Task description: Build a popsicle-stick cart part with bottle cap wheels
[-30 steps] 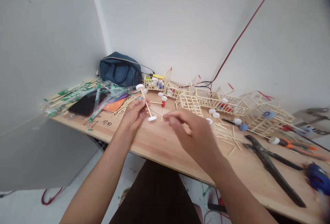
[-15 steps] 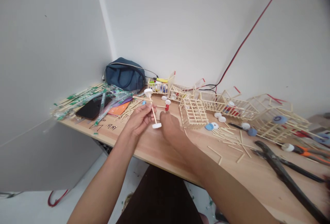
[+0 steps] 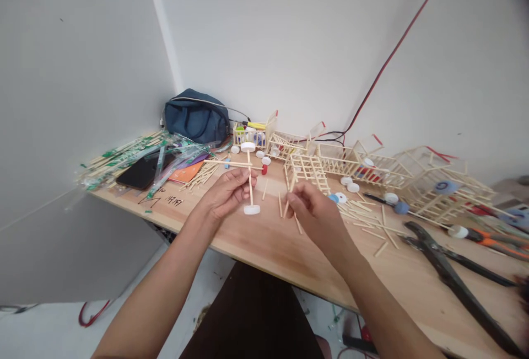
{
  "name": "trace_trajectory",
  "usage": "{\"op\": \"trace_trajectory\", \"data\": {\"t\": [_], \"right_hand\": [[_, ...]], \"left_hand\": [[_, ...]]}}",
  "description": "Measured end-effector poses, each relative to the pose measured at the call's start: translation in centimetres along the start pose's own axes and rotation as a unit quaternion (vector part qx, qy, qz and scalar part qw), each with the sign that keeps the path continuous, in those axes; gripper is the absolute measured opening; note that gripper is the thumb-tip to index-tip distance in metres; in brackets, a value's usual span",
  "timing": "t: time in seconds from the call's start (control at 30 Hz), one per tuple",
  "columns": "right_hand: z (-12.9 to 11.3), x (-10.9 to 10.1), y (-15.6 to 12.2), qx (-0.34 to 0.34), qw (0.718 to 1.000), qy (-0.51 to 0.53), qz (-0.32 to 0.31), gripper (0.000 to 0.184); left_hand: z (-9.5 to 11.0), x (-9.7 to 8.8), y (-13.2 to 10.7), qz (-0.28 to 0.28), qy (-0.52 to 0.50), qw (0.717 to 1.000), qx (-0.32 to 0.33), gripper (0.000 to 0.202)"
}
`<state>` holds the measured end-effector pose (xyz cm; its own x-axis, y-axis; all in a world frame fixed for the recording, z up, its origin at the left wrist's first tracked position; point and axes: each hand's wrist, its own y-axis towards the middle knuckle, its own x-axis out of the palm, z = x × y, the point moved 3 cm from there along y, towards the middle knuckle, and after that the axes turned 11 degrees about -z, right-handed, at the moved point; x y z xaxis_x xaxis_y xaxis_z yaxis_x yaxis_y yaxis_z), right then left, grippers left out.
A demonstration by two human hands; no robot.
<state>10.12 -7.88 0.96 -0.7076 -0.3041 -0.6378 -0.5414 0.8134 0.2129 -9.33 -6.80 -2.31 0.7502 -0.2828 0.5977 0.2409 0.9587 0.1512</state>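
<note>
My left hand [image 3: 227, 191] is closed on a small stick frame [image 3: 249, 178]: an upright wooden stick with a white bottle cap at each end and a cross stick through it. It is held just above the wooden table [image 3: 273, 237]. My right hand [image 3: 312, 210] is a little to the right of it, fingers pinched on two or three short wooden sticks [image 3: 289, 202] lifted off the table. The two hands are apart, with a narrow gap between them.
A blue pouch [image 3: 196, 116] sits in the back corner beside a black phone [image 3: 140, 171] and packets of chopsticks [image 3: 124, 155]. Stick-built cages [image 3: 355, 163] line the wall. Loose sticks and caps [image 3: 363, 215] lie mid-table. Black pliers [image 3: 450, 276] and orange-handled tools [image 3: 491, 237] lie right.
My right hand reached to the table beside the frame, then came back right and up with short sticks pinched in it. My left hand turned the capped frame more upright.
</note>
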Motion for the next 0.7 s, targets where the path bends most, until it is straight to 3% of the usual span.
{"op": "trace_trajectory", "data": {"t": [0.1, 0.23, 0.4, 0.53, 0.7], "right_hand": [[-0.1, -1.0, -1.4, -0.073, 0.984, 0.128, 0.103, 0.011], [-0.2, -1.2, -2.9, -0.161, 0.962, 0.063, 0.211, 0.010], [0.4, -1.5, -4.0, -0.221, 0.948, -0.061, 0.220, 0.019], [1.2, -2.0, -4.7, -0.228, 0.944, -0.072, 0.228, 0.020], [1.8, -2.3, -5.2, -0.226, 0.944, -0.070, 0.229, 0.022]], "left_hand": [[-1.1, 1.3, 0.1, -0.007, -0.009, 1.000, -0.021, 0.024], [-3.1, 3.3, 0.2, -0.019, -0.014, 0.999, -0.045, 0.023], [-4.6, 5.8, 0.3, -0.014, -0.016, 0.999, -0.050, 0.022], [-5.1, 7.0, 0.6, -0.013, -0.004, 0.999, -0.048, 0.023], [-5.5, 7.2, 0.9, 0.013, 0.023, 0.999, -0.038, 0.025]]}}
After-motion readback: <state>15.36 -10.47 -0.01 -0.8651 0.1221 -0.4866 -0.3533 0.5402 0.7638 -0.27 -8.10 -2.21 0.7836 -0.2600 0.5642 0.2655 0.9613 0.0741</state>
